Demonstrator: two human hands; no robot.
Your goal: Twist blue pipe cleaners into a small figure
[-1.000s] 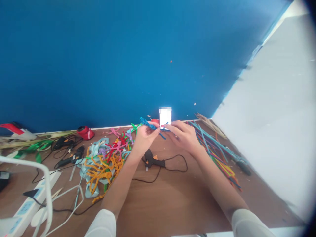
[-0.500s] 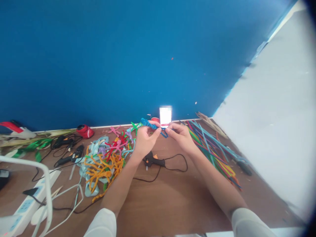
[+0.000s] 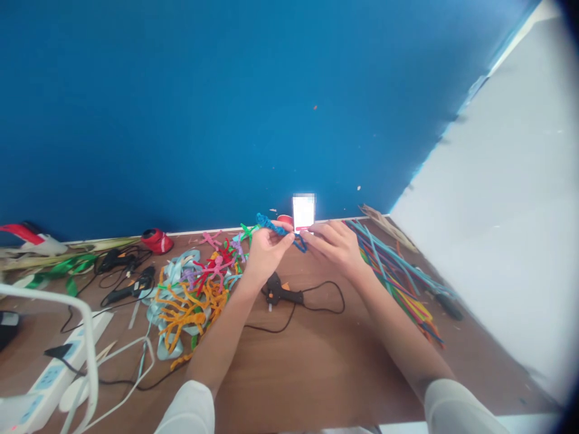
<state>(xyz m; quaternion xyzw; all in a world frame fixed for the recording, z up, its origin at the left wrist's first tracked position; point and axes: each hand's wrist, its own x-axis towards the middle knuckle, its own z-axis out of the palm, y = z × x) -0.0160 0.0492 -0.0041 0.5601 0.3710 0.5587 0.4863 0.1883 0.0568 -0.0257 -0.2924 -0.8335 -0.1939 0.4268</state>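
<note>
A blue pipe cleaner (image 3: 266, 222), coiled thick at its far left end, is pinched between the thumb and fingers of my left hand (image 3: 268, 247). Its thin tail is bent into a small V below the fingertips. My right hand (image 3: 337, 244) has its thumb and fingers closed at that bent tail; the exact contact is partly hidden. Just behind both hands stands a phone (image 3: 303, 212) with a bright screen, beside a red roll (image 3: 284, 219). Under the hands lies a black glue gun (image 3: 283, 293) with its cord looped to the right.
Several pipe-cleaner figures (image 3: 217, 266) and an orange bundle (image 3: 187, 319) lie left, on pale blue ribbon (image 3: 169, 346). Loose pipe cleaners (image 3: 389, 259) lie right. More glue guns (image 3: 131, 286), a power strip (image 3: 49, 377) and a white frame (image 3: 88, 337) are at the left.
My right hand has shifted slightly, its fingers straighter and closer together. The blue tail is more sharply bent. My left hand keeps its pinch.
</note>
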